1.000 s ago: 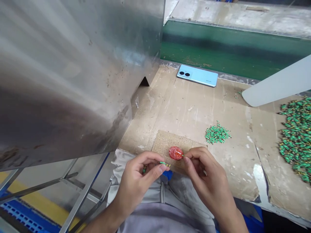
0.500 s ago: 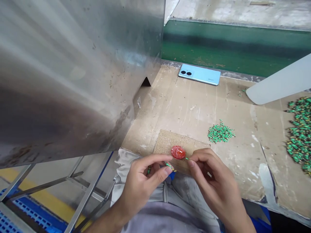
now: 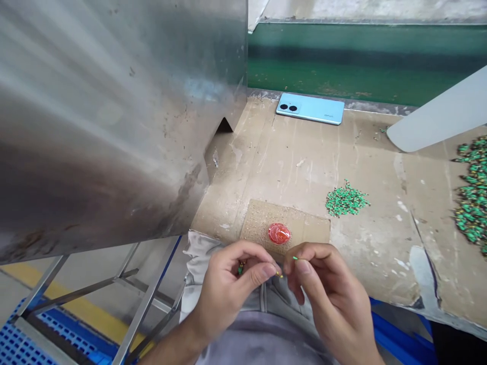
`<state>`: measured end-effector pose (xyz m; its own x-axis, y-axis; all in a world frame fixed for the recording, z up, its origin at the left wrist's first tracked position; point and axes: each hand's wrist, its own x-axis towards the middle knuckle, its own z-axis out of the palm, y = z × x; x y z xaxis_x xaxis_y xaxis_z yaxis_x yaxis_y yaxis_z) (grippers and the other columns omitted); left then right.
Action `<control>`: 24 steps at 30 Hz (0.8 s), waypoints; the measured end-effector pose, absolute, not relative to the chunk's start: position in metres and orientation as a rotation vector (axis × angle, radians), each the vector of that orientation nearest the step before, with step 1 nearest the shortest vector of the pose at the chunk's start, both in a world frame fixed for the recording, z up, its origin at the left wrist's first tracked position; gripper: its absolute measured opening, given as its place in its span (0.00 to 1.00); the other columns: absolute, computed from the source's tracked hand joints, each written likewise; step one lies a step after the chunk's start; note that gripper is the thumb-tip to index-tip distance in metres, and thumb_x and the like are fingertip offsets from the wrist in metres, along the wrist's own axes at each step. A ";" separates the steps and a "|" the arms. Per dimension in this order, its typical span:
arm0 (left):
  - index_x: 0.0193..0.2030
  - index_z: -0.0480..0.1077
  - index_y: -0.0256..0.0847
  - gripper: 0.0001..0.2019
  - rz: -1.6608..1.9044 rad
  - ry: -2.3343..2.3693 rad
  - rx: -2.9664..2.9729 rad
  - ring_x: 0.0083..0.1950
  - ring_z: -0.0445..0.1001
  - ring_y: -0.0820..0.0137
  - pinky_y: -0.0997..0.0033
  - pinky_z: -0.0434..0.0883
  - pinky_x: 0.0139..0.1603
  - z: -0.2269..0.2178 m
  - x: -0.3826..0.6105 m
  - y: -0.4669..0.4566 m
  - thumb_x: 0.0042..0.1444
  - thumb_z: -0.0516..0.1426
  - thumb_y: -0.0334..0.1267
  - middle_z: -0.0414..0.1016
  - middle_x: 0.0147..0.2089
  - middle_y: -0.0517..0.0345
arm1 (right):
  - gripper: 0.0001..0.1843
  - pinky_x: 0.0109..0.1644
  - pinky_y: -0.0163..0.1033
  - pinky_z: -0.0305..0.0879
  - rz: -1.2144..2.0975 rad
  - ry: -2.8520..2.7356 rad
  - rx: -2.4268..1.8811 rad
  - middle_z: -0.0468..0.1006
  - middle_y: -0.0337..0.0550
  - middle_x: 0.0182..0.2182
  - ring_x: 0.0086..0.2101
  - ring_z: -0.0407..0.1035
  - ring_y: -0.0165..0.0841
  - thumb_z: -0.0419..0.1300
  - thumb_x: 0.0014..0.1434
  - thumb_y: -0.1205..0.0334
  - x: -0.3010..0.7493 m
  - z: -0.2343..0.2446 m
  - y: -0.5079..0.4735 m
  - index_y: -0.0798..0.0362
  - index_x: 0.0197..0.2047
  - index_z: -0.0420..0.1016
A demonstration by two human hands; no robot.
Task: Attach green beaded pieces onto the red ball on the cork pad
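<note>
My left hand (image 3: 228, 289) is closed in a pinch on a small green and yellow part (image 3: 279, 274), with more green bits tucked in its palm. My right hand (image 3: 323, 289) is also pinched, holding a thin green pin (image 3: 294, 258) at its fingertips, a little apart from the left hand's part. Both hands hover over my lap at the table's near edge. Just beyond them a red glossy blob (image 3: 279, 233) sits on a small cardboard square (image 3: 304, 225).
A small heap of green parts (image 3: 345, 200) lies on the cardboard-covered table (image 3: 289, 162), a larger heap (image 3: 474, 203) at the right edge. A light blue phone (image 3: 310, 108) lies at the back. A big metal hopper (image 3: 114, 111) fills the left. A white chute (image 3: 437, 121) slants at right.
My right hand has drawn back from the red blob toward me with the green pin. Both hands have dropped slightly lower over my lap, fingertips closer together.
</note>
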<state>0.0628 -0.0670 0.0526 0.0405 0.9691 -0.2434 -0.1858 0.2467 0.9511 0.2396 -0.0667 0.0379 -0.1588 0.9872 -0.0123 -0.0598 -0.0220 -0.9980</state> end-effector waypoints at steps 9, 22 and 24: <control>0.33 0.87 0.45 0.05 1.213 1.089 0.815 0.35 0.88 0.74 0.87 0.81 0.41 0.052 0.068 -0.063 0.52 0.77 0.33 0.90 0.33 0.61 | 0.05 0.25 0.27 0.70 1.235 -1.349 -1.153 0.79 0.35 0.30 0.24 0.72 0.26 0.60 0.75 0.62 0.238 0.041 -0.065 0.45 0.44 0.76; 0.34 0.89 0.48 0.08 1.217 1.102 0.974 0.33 0.86 0.73 0.84 0.81 0.37 0.056 0.067 -0.064 0.50 0.77 0.30 0.89 0.32 0.60 | 0.08 0.33 0.29 0.71 1.390 -1.478 -1.131 0.78 0.35 0.29 0.28 0.72 0.28 0.60 0.75 0.59 0.254 0.050 -0.065 0.46 0.41 0.76; 0.35 0.89 0.48 0.11 1.187 1.127 0.983 0.29 0.83 0.75 0.85 0.78 0.31 0.056 0.067 -0.065 0.50 0.77 0.26 0.88 0.30 0.61 | 0.08 0.33 0.28 0.71 1.428 -1.499 -1.123 0.78 0.34 0.28 0.28 0.72 0.27 0.60 0.75 0.59 0.256 0.054 -0.062 0.46 0.40 0.77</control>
<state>0.0668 -0.0651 0.0559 0.0211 0.9913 -0.1301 -0.1817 0.1317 0.9745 0.2558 -0.0621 0.0537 -0.3187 0.9469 -0.0430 0.0884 -0.0155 -0.9960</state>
